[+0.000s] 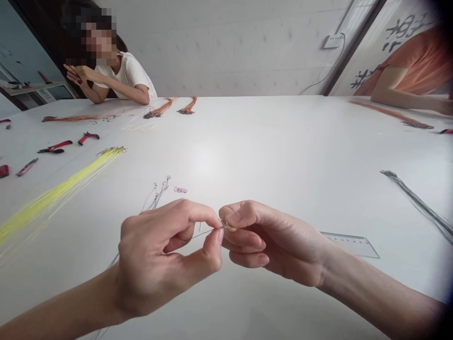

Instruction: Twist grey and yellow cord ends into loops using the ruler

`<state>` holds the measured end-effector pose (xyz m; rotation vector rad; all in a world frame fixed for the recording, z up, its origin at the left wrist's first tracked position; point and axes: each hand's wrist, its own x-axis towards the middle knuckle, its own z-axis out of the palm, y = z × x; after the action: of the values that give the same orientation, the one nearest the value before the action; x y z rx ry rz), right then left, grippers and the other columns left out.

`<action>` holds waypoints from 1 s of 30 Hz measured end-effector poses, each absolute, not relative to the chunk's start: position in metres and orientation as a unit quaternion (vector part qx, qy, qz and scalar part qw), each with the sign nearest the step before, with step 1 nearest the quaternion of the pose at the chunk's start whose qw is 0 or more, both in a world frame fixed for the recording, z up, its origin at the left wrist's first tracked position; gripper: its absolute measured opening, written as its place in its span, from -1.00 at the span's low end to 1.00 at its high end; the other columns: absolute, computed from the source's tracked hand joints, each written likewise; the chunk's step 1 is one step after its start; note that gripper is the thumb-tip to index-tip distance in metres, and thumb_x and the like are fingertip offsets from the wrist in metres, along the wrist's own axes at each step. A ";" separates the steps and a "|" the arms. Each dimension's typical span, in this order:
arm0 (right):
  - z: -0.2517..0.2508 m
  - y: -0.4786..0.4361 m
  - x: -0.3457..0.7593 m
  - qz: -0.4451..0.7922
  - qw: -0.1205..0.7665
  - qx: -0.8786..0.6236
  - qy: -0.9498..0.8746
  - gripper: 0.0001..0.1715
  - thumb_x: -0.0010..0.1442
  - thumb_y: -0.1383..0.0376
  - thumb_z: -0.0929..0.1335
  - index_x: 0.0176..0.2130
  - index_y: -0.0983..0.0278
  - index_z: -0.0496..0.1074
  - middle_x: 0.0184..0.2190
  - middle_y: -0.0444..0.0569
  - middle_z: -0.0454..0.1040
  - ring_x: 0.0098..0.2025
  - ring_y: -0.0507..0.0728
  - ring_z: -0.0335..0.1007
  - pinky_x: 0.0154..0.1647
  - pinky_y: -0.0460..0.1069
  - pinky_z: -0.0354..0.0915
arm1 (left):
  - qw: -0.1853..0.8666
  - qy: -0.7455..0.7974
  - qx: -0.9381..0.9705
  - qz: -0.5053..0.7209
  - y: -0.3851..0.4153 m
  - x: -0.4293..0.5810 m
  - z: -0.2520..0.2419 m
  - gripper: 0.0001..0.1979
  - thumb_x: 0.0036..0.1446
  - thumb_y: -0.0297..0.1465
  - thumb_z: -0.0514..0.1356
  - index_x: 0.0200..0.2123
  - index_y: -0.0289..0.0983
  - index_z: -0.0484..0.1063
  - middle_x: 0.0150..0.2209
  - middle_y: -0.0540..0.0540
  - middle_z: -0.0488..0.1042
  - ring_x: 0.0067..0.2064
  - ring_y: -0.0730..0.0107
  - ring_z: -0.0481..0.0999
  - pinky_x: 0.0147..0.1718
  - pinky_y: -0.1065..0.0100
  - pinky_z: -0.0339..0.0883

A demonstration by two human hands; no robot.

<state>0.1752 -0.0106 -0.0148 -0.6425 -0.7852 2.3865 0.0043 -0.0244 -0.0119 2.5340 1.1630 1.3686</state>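
Note:
My left hand (170,257) pinches a thin grey cord (202,233) between thumb and forefinger, just left of the middle of the view. Against it, almost touching, my right hand (253,233) has thumb and forefinger closed on the same cord's end. A small metallic bit shows between those fingertips, too small to make out. Behind the left hand lie several grey cords with curled, hook-like ends (163,186). A small red-and-white wrapped packet (180,190) rests just beyond the hands.
A clear ruler (354,244) lies behind my right wrist. Bundles of yellow cords (71,191), orange cords (161,108) and grey cords (417,200) lie on the white table (265,156). Red-handled pliers (58,146) sit at left. Two people (123,78) are seated across and at right.

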 end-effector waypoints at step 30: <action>-0.019 -0.008 0.175 0.877 0.288 -0.240 -0.302 -0.64 0.07 0.38 0.31 -0.62 0.32 0.06 -0.68 -0.25 0.00 -0.62 -0.12 -0.22 -0.63 -0.18 -0.15 | 0.042 0.388 0.819 0.422 -0.023 0.003 -0.015 -0.89 -0.01 -0.55 0.17 -0.44 -0.21 0.34 -0.66 0.17 -0.06 -0.66 0.65 -0.04 -0.71 0.57 -0.07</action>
<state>0.1749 -0.0078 -0.0185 -0.6404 -0.8060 2.3408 0.0033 -0.0227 -0.0148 2.5050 1.1858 1.2905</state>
